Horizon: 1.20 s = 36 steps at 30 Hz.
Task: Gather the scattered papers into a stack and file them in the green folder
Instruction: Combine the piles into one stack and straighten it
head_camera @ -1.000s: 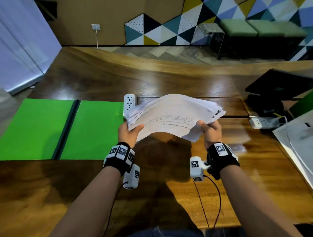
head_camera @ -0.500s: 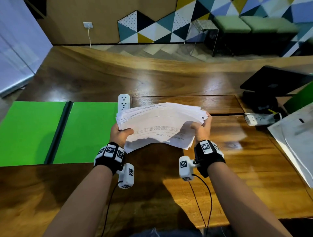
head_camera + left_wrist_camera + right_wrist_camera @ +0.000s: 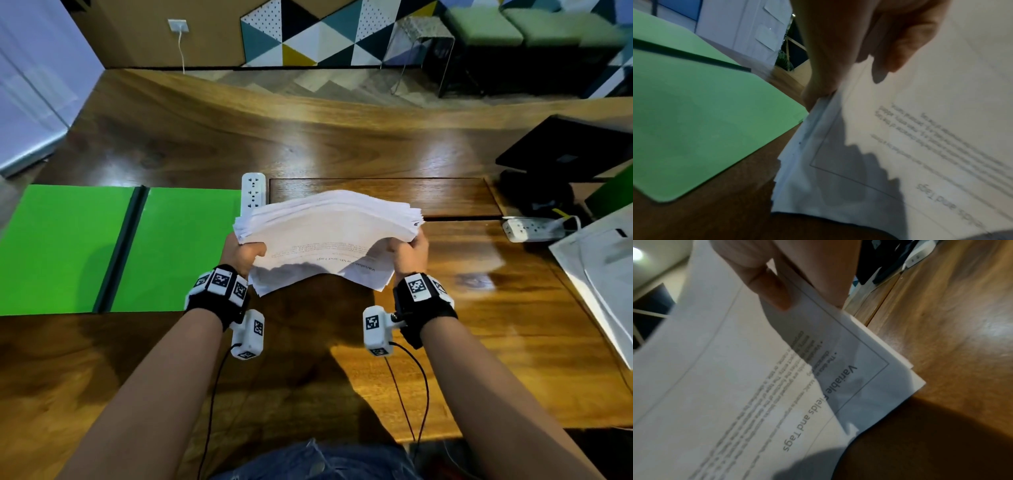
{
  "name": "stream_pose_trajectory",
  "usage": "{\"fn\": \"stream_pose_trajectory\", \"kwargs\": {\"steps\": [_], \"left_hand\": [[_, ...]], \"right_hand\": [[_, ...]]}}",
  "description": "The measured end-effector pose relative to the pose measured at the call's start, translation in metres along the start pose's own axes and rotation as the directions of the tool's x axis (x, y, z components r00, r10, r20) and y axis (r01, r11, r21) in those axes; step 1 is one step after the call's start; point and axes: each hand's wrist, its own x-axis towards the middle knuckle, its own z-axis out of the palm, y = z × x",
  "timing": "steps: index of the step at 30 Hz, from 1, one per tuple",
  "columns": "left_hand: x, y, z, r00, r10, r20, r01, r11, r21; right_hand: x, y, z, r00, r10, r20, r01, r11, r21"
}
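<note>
The left hand (image 3: 244, 255) and right hand (image 3: 409, 253) each grip one side of the papers (image 3: 329, 233), thumbs on top, likely to square the pile above the table (image 3: 342, 150), just beside the open green folder (image 3: 75, 246).

A thick stack of white printed papers (image 3: 329, 236) is sagging unevenly above the wooden table, its edges fanning out loosely; the green folder (image 3: 113, 250) is lying open and flat just to its left
</note>
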Motion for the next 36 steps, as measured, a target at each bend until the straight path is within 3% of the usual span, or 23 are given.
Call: {"fn": "stream_pose_trajectory", "kwargs": {"steps": [6, 13, 20, 25, 30, 33, 36], "left_hand": [[-0.006, 0.022, 0.013, 0.984, -0.049, -0.17, 0.035, 0.996, -0.081], [-0.005, 0.009, 0.004, 0.998, -0.008, -0.063, 0.009, 1.0, 0.01], [-0.011, 0.019, 0.017, 0.99, -0.031, -0.14, 0.014, 0.993, -0.12], [-0.014, 0.025, 0.014, 0.978, -0.024, -0.207, -0.009, 0.988, -0.157], [-0.028, 0.009, 0.013, 0.978, -0.113, -0.173, 0.126, 0.99, 0.067], [-0.034, 0.005, 0.015, 0.986, -0.105, -0.127, 0.126, 0.976, 0.176], [-0.036, 0.003, 0.018, 0.974, -0.126, -0.19, 0.136, 0.99, 0.043]], "right_hand": [[0.01, -0.006, -0.001, 0.998, -0.053, -0.014, 0.054, 0.996, 0.072], [0.011, 0.012, -0.031, 0.998, 0.067, -0.01, -0.067, 0.997, -0.035], [0.002, 0.01, -0.012, 0.986, 0.148, -0.072, -0.145, 0.988, 0.045], [0.004, 0.006, -0.019, 0.991, 0.123, -0.053, -0.118, 0.989, 0.09], [-0.012, 0.015, -0.033, 0.982, 0.19, 0.007, -0.188, 0.978, -0.095], [-0.021, 0.024, -0.037, 0.969, 0.248, 0.02, -0.241, 0.956, -0.168], [-0.027, 0.026, -0.034, 0.961, 0.272, 0.042, -0.267, 0.959, -0.099]]}}
